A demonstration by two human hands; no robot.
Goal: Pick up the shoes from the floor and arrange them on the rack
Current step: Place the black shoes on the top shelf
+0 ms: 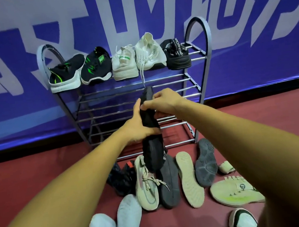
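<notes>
Holds a black shoe (153, 154) in mid-air before the rack's (197, 29) middle rails, left hand (138, 126) curled round its middle and right hand (162, 100) pinching its upper end, and risks snagging the lace (142, 76) dangling off the top shelf's front edge, dragging a white shoe (149, 55) down.

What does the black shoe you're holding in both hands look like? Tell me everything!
The black shoe has its chunky, bumpy, rubbery-looking sole facing us, with a small white label at its lower edge. It stands almost on end in the air, before the grey metal rack. The left hand grips its middle; the right hand pinches near its upper end.
</notes>
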